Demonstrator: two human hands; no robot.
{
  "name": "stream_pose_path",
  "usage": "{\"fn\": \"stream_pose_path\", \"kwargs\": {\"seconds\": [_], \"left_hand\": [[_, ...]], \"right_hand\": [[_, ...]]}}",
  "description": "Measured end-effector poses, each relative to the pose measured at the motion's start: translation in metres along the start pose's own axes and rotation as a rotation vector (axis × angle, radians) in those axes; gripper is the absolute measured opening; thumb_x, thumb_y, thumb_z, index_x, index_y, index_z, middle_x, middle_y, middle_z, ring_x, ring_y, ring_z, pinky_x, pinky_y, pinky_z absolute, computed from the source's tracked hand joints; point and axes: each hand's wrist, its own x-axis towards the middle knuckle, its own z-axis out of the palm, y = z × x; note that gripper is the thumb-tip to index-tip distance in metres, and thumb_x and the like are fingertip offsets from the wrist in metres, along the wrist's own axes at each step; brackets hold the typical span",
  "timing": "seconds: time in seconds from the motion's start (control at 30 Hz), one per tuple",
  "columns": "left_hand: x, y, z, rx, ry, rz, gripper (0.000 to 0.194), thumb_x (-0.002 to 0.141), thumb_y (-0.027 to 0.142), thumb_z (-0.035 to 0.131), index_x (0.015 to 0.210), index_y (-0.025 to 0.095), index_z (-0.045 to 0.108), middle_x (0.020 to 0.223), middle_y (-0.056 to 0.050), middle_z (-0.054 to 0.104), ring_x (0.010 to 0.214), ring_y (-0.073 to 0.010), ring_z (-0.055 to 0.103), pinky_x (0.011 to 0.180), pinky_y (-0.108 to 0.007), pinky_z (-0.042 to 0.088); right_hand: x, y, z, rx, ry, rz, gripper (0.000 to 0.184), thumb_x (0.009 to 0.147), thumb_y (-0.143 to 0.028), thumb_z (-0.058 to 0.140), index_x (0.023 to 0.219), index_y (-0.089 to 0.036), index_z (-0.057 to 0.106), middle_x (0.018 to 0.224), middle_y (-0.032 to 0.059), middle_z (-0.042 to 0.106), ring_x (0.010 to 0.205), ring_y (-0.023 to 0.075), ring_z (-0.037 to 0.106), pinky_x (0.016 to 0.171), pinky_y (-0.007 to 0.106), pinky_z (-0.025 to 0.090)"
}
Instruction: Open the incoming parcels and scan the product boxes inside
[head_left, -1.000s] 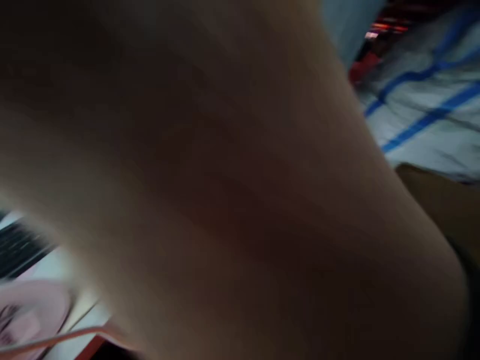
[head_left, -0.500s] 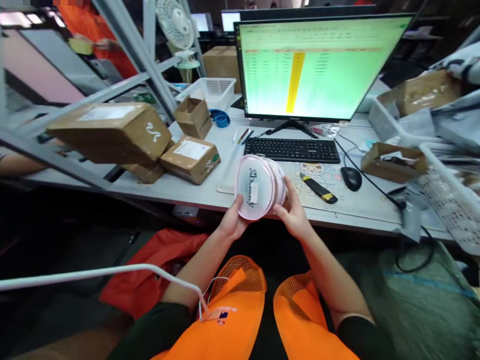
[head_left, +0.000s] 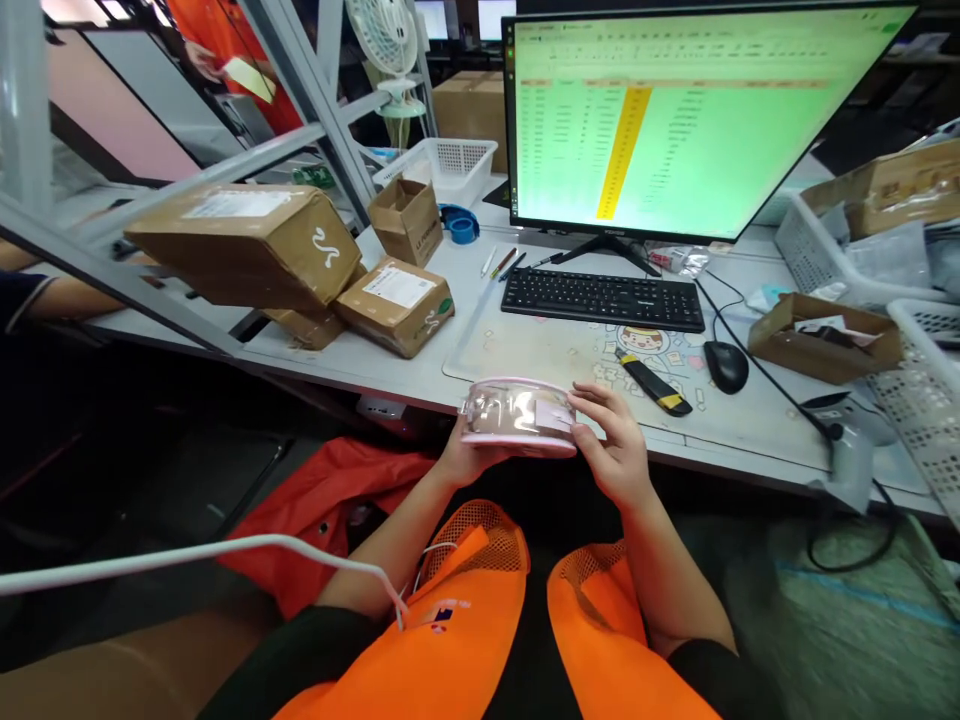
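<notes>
You have the clear, pink-rimmed case [head_left: 516, 415] between your two hands, at the near edge of the counter [head_left: 466, 282]. Your left hand [head_left: 468, 458] is half closed, supporting the left end, its fingers partly hidden; your right hand [head_left: 619, 455] is partly open, its fingertips touching the right end. From the case, the cutter knife [head_left: 654, 384] lies near 3 o'clock, a small carton [head_left: 396, 308] at 10 o'clock, the keyboard [head_left: 602, 300] at 1 o'clock, and beyond it the lit monitor [head_left: 720, 130].
</notes>
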Motion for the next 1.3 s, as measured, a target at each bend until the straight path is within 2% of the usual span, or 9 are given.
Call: {"fn": "stream_pose_path", "kwargs": {"seconds": [0.17, 0.33, 0.47, 0.6, 0.77, 0.93, 1.07, 1.2, 1.3], "left_hand": [[0.003, 0.002, 0.001, 0.283, 0.063, 0.353, 0.056, 0.077, 0.047, 0.091, 0.121, 0.027, 0.062, 0.12, -0.009, 0.068, 0.113, -0.029, 0.068, 0.107, -0.049, 0.052], [0.01, 0.009, -0.007, 0.58, -0.077, 0.582, 0.05, 0.083, 0.041, 0.086, 0.122, 0.028, 0.06, 0.12, -0.011, 0.067, 0.115, -0.0287, 0.065, 0.114, -0.056, 0.046], [0.004, 0.011, -0.008, 0.679, -0.113, 0.726, 0.048, 0.085, 0.04, 0.085, 0.126, 0.03, 0.061, 0.116, -0.009, 0.069, 0.107, -0.0265, 0.067, 0.118, -0.059, 0.042], [-0.006, 0.014, -0.002, 0.555, -0.042, 0.809, 0.039, 0.089, 0.028, 0.08, 0.126, 0.028, 0.065, 0.103, -0.007, 0.071, 0.093, -0.0218, 0.069, 0.094, -0.041, 0.057], [-0.022, 0.02, 0.004, 0.243, 0.157, 0.647, 0.011, 0.093, 0.033, 0.076, 0.097, 0.023, 0.074, 0.085, -0.002, 0.07, 0.076, -0.0176, 0.066, 0.073, -0.029, 0.054], [-0.024, 0.014, 0.027, -0.216, 0.416, 0.363, 0.042, 0.076, 0.059, 0.091, 0.091, 0.023, 0.077, 0.087, -0.003, 0.073, 0.08, -0.0195, 0.069, 0.076, -0.03, 0.059], [0.002, -0.003, 0.035, -0.487, 0.531, 0.151, 0.061, 0.081, 0.08, 0.075, 0.106, 0.025, 0.076, 0.103, -0.005, 0.076, 0.092, -0.0221, 0.072, 0.086, -0.033, 0.061], [0.039, -0.006, 0.003, -0.057, 0.353, 0.366, 0.068, 0.081, 0.063, 0.085, 0.137, 0.031, 0.063, 0.141, -0.01, 0.064, 0.134, -0.0268, 0.061, 0.113, -0.041, 0.051], [0.057, 0.002, -0.021, 0.505, 0.068, 0.619, 0.078, 0.081, 0.057, 0.087, 0.147, 0.028, 0.056, 0.153, -0.016, 0.052, 0.146, -0.0339, 0.051, 0.12, -0.053, 0.045]], "right_hand": [[-0.002, -0.013, -0.008, -0.058, 0.042, 0.088, 0.019, 0.099, -0.042, 0.07, 0.107, -0.028, 0.08, 0.117, 0.0098, 0.07, 0.111, 0.0286, 0.067, 0.086, 0.042, 0.063], [0.0, 0.0, -0.025, -0.06, -0.201, 0.275, 0.022, 0.1, -0.043, 0.063, 0.096, -0.023, 0.072, 0.097, 0.0066, 0.072, 0.091, 0.0226, 0.066, 0.071, 0.032, 0.056], [0.003, 0.009, -0.031, 0.003, -0.513, 0.315, 0.031, 0.104, -0.051, 0.056, 0.093, -0.022, 0.064, 0.091, 0.0041, 0.07, 0.084, 0.0205, 0.063, 0.076, 0.033, 0.053], [0.001, 0.007, -0.03, -0.003, -0.675, 0.308, 0.041, 0.107, -0.059, 0.048, 0.091, -0.023, 0.059, 0.093, 0.0054, 0.068, 0.085, 0.0213, 0.061, 0.075, 0.034, 0.05], [0.004, 0.005, -0.035, -0.104, -0.657, 0.214, 0.045, 0.109, -0.059, 0.044, 0.085, -0.023, 0.054, 0.087, 0.005, 0.064, 0.081, 0.0202, 0.056, 0.073, 0.033, 0.043], [0.0, 0.02, 0.004, 0.119, -0.722, 0.328, 0.051, 0.104, -0.068, 0.05, 0.082, -0.022, 0.059, 0.079, 0.003, 0.063, 0.075, 0.0199, 0.057, 0.072, 0.032, 0.046], [-0.006, 0.026, 0.045, 0.336, -0.607, 0.397, 0.059, 0.095, -0.078, 0.057, 0.082, -0.021, 0.063, 0.075, 0.0034, 0.063, 0.074, 0.0208, 0.059, 0.073, 0.033, 0.05], [0.009, 0.019, 0.026, 0.172, -0.319, 0.298, 0.055, 0.101, -0.072, 0.052, 0.08, -0.021, 0.058, 0.077, 0.0034, 0.062, 0.075, 0.019, 0.057, 0.073, 0.031, 0.045], [0.027, 0.011, -0.001, -0.035, -0.318, 0.225, 0.047, 0.104, -0.061, 0.051, 0.079, -0.021, 0.056, 0.077, 0.0019, 0.058, 0.075, 0.0181, 0.054, 0.072, 0.031, 0.041]]}}
